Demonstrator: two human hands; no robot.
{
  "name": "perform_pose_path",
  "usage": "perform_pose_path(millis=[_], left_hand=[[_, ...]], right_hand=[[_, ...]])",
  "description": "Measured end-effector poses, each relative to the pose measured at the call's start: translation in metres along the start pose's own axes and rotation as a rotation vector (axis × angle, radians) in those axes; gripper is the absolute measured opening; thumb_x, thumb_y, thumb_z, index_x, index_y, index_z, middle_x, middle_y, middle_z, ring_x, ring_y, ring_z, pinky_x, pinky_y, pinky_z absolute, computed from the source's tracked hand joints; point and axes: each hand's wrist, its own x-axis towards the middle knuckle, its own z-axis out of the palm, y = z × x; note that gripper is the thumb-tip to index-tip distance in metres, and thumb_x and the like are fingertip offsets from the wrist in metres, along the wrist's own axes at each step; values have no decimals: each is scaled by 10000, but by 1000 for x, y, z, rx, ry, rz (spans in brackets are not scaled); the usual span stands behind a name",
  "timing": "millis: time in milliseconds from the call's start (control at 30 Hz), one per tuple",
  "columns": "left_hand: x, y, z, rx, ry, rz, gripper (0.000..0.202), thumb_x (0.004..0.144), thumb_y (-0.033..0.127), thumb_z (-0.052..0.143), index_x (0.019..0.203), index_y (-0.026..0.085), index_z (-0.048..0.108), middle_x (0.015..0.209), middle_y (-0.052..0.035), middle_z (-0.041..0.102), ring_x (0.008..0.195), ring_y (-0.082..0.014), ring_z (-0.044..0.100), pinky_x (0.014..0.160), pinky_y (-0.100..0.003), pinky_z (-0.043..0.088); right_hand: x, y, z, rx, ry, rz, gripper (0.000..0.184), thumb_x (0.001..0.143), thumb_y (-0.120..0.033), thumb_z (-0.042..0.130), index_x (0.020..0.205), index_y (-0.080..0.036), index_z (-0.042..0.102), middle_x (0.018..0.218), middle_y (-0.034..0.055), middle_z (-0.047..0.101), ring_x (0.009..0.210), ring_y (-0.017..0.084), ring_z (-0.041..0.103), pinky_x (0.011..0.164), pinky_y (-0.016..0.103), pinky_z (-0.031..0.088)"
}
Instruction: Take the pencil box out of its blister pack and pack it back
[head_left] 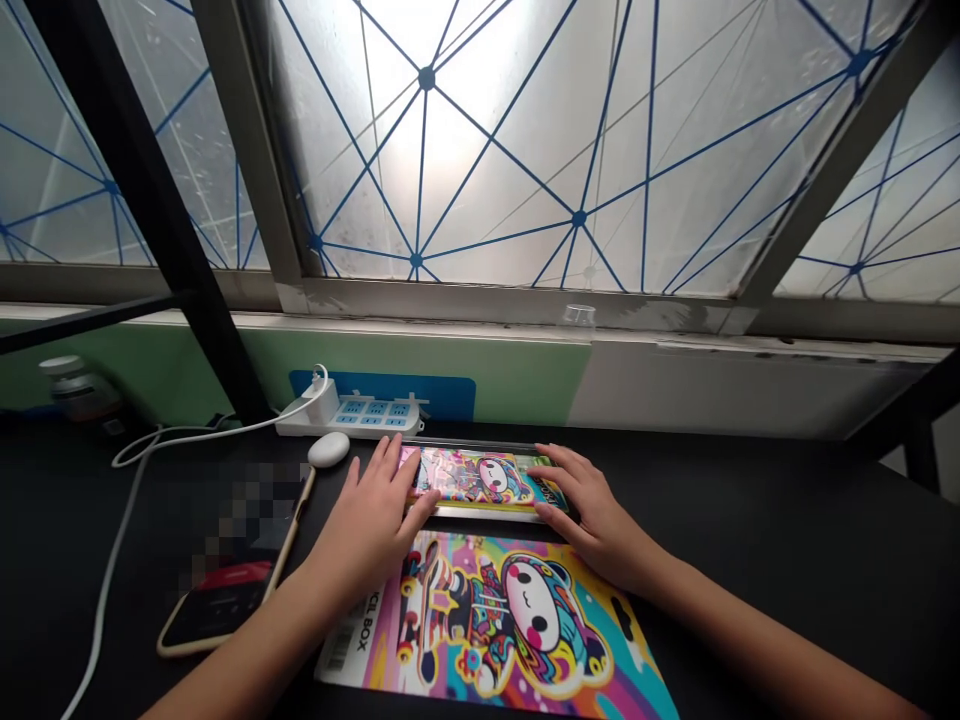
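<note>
A slim pencil box (469, 476) with a colourful cartoon character on its top lies on the black desk, between my hands. My left hand (381, 502) spans its left end, fingers over the far edge and thumb near the front edge. The right end is gripped by my right hand (589, 512), with fingertips on the top and far side and the thumb at the front corner. Nearer to me lies a larger flat printed package (517, 630) with the same character and the letters "CIL BOX". My left forearm covers part of its left side.
A phone (217, 605) lies at the left beside a thin stick-like item (294, 520) and a white oval item (328, 450). Behind stands a white power strip (375, 412) with a cable (112, 570). A bottle (79, 388) is far left, before the window wall.
</note>
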Motion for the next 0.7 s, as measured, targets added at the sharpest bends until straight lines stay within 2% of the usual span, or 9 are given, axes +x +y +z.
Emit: perform_pose_path(millis=[100,200,267,333,367,433,500,600,700], left_hand=[[-5,1,-3,69,9,96,635,1007,578,330,1505,191,412,1617,-148,259,1503,-359,174,1158,-637,192],[-7,3,-3,84,-29,210,625,1002,571,363,1533,242,357,1622,-146,247,1493,-368,208,1152,-653,186],[-7,3,-2,98,-60,241,603,1006,554,373,1530,256,363,1609,-160,281,1484,-367,240,1145,-655,200],[-7,3,-1,111,-74,254,586,1008,545,380,1522,264,378,1594,-166,317,1477,-363,261,1143,-652,208],[-7,2,-1,111,-69,258,583,1008,549,378,1518,267,386,1588,-165,331,1475,-363,270,1143,-650,209],[-7,2,-1,96,-48,262,580,1009,565,360,1505,268,408,1580,-163,351,1467,-362,289,1144,-639,218],[-8,1,-1,76,-28,257,578,1010,574,345,1480,254,448,1561,-169,385,1453,-360,322,1145,-623,237],[-8,1,-2,69,-12,241,571,1013,568,343,1430,215,509,1530,-189,429,1434,-366,357,1143,-596,270],[-7,1,0,67,2,214,570,1013,572,336,1374,188,554,1523,-196,435,1429,-378,361,1136,-583,297]], right_hand=[[-3,-3,-3,-135,108,-117,416,944,-453,550,1325,-287,574,1565,125,391,1416,382,359,1132,638,243],[-11,-11,-7,-185,222,-314,397,908,-374,624,1297,-304,589,1501,110,486,1346,349,466,1152,598,208],[-18,-23,-9,-152,200,-475,381,890,-339,654,1265,-293,605,1357,101,617,1217,297,584,1121,527,299],[-23,-40,-9,-89,48,-554,364,897,-350,646,1250,-264,617,1212,96,693,1088,260,649,1041,457,409],[-25,-49,-9,-58,-58,-541,376,905,-382,634,1257,-251,618,1193,101,702,1070,261,655,1008,442,443],[-27,-65,-7,-17,-251,-430,493,911,-482,605,1339,-238,580,1295,124,662,1160,302,620,1006,461,459],[-28,-74,-3,4,-354,-287,640,903,-566,579,1446,-237,493,1447,141,552,1296,354,525,1059,517,421],[-30,-78,2,30,-383,-127,721,886,-597,579,1486,-220,447,1511,156,473,1354,393,451,1097,570,371],[-31,-80,4,21,-336,-41,663,876,-567,603,1397,-164,531,1409,190,544,1277,389,496,1050,545,423]])
